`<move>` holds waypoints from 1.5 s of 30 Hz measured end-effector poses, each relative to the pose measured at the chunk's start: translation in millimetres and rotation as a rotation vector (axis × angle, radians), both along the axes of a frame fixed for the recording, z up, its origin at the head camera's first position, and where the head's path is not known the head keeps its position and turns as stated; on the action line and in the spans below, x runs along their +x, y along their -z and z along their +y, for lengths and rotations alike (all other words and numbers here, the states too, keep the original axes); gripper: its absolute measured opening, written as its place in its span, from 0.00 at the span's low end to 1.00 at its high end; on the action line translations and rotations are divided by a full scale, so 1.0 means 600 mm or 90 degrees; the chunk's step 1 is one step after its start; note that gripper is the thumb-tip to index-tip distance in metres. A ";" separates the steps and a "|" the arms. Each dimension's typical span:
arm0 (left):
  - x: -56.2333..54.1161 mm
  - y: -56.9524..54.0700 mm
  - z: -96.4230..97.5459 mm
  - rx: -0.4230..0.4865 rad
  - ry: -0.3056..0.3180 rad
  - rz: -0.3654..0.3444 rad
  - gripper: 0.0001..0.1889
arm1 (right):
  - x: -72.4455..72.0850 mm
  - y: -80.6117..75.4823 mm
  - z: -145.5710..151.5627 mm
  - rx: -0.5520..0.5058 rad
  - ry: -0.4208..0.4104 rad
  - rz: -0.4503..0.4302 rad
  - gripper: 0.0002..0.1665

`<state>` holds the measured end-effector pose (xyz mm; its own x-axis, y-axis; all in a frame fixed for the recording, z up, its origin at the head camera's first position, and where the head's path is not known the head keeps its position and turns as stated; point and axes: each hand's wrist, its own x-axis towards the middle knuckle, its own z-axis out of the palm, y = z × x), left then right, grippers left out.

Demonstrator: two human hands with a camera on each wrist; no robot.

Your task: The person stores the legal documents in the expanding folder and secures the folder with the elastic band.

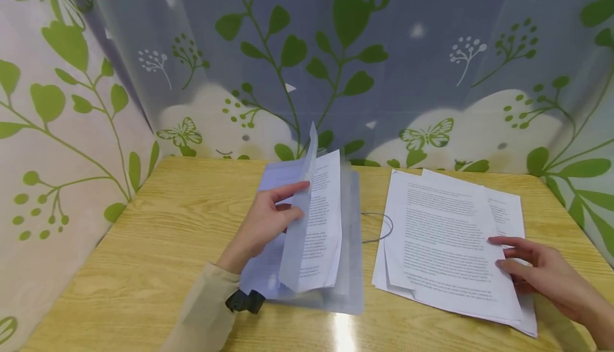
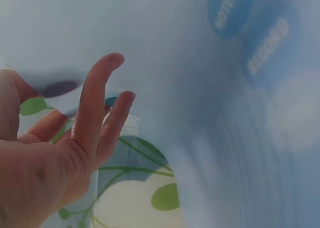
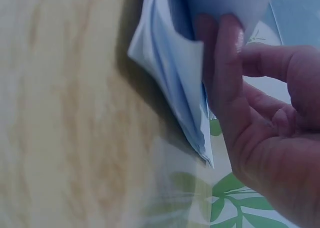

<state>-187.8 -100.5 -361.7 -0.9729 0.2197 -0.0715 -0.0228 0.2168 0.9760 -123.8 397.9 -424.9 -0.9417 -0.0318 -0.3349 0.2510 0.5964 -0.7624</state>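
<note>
A clear plastic sleeve (image 1: 295, 250) stands raised in an open folder, a printed sheet (image 1: 322, 224) beside it. My left hand (image 1: 268, 216) touches the sleeve, index finger and thumb straight and apart against it. In the left wrist view, the other fingers (image 2: 100, 95) reach out in front of pale plastic. The folder's bluish cover (image 1: 273, 173) lies under that hand. On the right, my right hand (image 1: 542, 272) pinches the edge of a stack of printed papers (image 1: 446, 240). Its fingers (image 3: 231, 42) bend against a lifted sheet (image 3: 227, 0) in the right wrist view.
A thin grey elastic loop (image 1: 390, 226) extends from the folder's right edge toward the papers. The wooden table (image 1: 158, 245) runs back to a leaf-patterned curtain (image 1: 408, 74). A dark strap (image 1: 245, 301) circles the left wrist.
</note>
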 end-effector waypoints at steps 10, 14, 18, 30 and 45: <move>0.000 -0.001 -0.001 0.005 -0.002 -0.005 0.31 | 0.004 -0.002 0.011 0.026 0.019 0.065 0.27; 0.000 0.000 -0.001 0.007 0.000 -0.006 0.31 | 0.011 0.000 0.017 0.016 0.036 0.120 0.29; 0.001 0.000 -0.002 0.006 0.002 -0.007 0.31 | 0.016 -0.002 0.020 -0.027 0.058 0.155 0.31; 0.001 0.001 -0.004 0.004 0.002 -0.002 0.31 | 0.020 -0.015 0.025 -0.080 0.101 0.207 0.34; 0.001 -0.001 -0.004 0.000 0.008 0.002 0.31 | 0.023 -0.010 0.036 -0.257 0.116 0.290 0.34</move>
<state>-187.0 -102.7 -360.9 -0.9704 0.2315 -0.0685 -0.0173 0.2166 0.9761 -109.7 419.6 -418.6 -0.9892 0.1017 0.1055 -0.0812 0.2188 -0.9724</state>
